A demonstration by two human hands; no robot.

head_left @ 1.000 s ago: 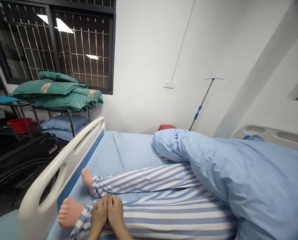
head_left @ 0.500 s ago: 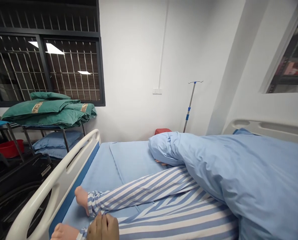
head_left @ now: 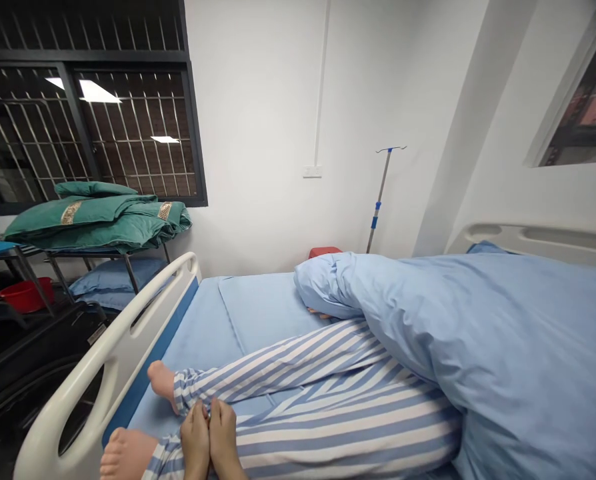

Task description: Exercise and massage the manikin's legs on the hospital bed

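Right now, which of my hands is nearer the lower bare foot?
Your left hand is nearer, just right of the bare foot; your right hand is further right, against the left hand.

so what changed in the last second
The head view tilted level, and the left hand and right hand came back up from the picture's bottom edge to the striped trouser cuff, fingertips together. The blue quilt and bed rail stayed put.
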